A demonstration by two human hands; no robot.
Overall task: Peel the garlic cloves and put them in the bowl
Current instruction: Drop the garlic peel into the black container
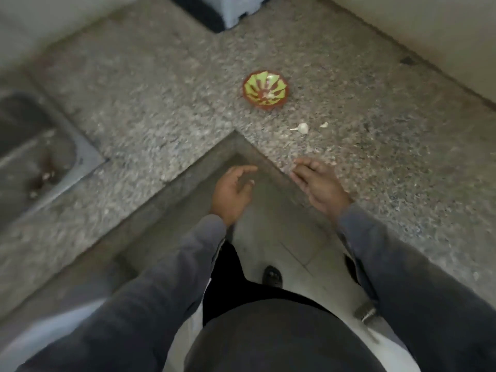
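Observation:
A small bowl (265, 90), red outside with a green and red pattern inside, stands on the speckled stone counter (166, 108); a pale piece lies in its bottom. A garlic bulb (302, 128) with a short stem lies in front of the bowl, and a small white piece (324, 125) sits just right of it. My left hand (233, 190) hovers below the counter's inner corner, fingers relaxed, holding nothing. My right hand (318, 181) hangs over the counter's edge, fingers loosely extended and empty, a short way in front of the garlic.
A steel sink (40, 157) is set in the counter at the left. A dark and pale box-like object (214, 12) stands at the back. The wall (429, 36) runs along the right. The counter forms an L around me; floor tiles and my shoe (272, 275) show below.

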